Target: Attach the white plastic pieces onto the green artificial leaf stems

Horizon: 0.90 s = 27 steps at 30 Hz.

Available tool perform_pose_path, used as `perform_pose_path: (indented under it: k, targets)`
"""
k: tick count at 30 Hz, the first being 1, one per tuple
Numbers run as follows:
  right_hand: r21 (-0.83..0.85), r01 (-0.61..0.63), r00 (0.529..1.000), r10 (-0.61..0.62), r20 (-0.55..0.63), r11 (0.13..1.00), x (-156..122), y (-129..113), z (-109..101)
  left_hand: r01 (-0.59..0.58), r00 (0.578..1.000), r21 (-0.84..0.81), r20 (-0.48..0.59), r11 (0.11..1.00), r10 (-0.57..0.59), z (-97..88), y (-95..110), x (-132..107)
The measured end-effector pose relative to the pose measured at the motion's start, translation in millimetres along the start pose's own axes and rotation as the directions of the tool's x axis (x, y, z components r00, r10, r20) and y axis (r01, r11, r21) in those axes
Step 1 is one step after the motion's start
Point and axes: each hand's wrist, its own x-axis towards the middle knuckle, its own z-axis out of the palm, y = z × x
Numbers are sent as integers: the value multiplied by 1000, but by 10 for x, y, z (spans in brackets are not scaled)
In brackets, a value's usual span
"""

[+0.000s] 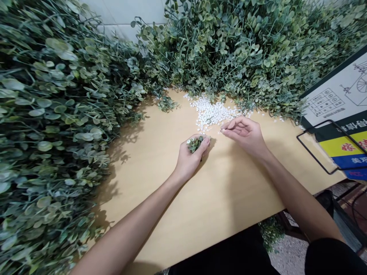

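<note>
My left hand (191,156) is closed around a small bunch of green artificial leaves (195,144) above the middle of the table. A small white round piece shows among those leaves, at their left side. To the right, my right hand (243,133) is in a pinch, thumb and forefinger together near the tabletop. Whatever lies between those fingertips is too small to make out. Just beyond both hands spreads a loose pile of small white plastic pieces (212,110), some with thin stems.
Thick heaps of artificial foliage (71,114) line the left side and back of the wooden table (160,214). A small loose sprig (167,103) lies near the pile. At right stand a printed cardboard box (329,103) and a black wire frame (315,160).
</note>
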Motion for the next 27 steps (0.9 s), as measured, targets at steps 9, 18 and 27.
perform_pose_path:
  k: [9, 18, 27]
  targets:
    - [152, -46, 994, 31, 100, 987, -52, 17, 110, -25, 999, 68, -39, 997, 28, 11, 35, -19]
    - [92, -45, 994, 35, 105, 995, -82, -7, 119, -38, 999, 102, 6, 994, 37, -17, 51, -42]
    - [113, -19, 989, 2, 145, 993, -85, 16, 124, -54, 999, 188, 8, 981, 53, -9, 82, -46]
